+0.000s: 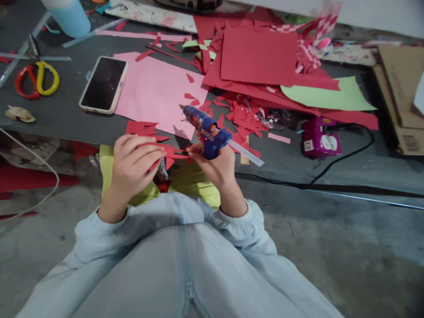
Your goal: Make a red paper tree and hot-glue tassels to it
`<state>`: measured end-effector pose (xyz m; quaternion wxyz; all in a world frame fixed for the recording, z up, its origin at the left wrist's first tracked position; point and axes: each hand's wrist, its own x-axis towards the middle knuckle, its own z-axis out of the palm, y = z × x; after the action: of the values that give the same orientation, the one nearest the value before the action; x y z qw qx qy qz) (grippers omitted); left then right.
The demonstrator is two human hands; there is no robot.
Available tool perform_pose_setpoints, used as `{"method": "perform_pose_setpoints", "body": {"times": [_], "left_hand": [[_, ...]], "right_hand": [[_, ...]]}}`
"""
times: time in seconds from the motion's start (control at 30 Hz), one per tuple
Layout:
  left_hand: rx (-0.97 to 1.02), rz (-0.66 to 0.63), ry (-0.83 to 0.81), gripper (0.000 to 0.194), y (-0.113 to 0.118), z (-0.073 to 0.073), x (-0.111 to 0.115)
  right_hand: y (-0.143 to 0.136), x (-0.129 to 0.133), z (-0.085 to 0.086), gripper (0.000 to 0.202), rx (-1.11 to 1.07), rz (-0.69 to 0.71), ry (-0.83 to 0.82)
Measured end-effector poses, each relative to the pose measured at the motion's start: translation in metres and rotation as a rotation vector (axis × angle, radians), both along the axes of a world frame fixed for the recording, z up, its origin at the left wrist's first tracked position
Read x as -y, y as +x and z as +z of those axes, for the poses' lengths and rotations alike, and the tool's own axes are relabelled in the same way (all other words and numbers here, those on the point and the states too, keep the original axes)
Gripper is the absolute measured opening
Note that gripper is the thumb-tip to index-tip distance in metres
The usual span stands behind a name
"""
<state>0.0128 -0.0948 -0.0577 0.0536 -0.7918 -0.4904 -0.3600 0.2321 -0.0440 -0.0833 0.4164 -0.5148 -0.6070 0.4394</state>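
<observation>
My right hand (220, 168) is wrapped round a blue hot glue gun (212, 139), whose nozzle points up and left over the table. A clear glue stick (247, 153) juts from its back end. Between that hand's fingertips, a thin dark strip reaches toward the red paper; its kind is unclear. My left hand (134, 161) has its fingers closed on cut red paper (170, 152) at the table's front edge. Pointed red pieces (142, 128) show just beyond its knuckles. The left palm and the paper under it are hidden.
A phone (104, 84) lies beside a pink sheet (155, 90). Scissors (36, 79) and a bottle of blue liquid (71, 17) are at left. Red sheets (258, 55) and scraps (243, 115) cover the back middle. A purple plug adapter (320, 138) with a black cord sits right, near cardboard (402, 88).
</observation>
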Motion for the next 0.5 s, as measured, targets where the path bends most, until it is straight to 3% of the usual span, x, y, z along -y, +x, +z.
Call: {"method": "perform_pose_setpoints", "body": {"times": [0.1, 0.3, 0.5], "left_hand": [[0.031, 0.062, -0.017, 0.007, -0.004, 0.009, -0.008], [0.080, 0.169, -0.003, 0.005, -0.021, 0.025, -0.030], [0.110, 0.180, -0.121, 0.026, -0.043, 0.039, -0.065]], "right_hand": [[0.003, -0.003, 0.004, 0.013, -0.020, -0.053, 0.042], [0.014, -0.006, 0.005, 0.025, -0.017, -0.160, 0.080], [0.029, -0.005, 0.008, 0.026, 0.032, -0.262, 0.134]]}}
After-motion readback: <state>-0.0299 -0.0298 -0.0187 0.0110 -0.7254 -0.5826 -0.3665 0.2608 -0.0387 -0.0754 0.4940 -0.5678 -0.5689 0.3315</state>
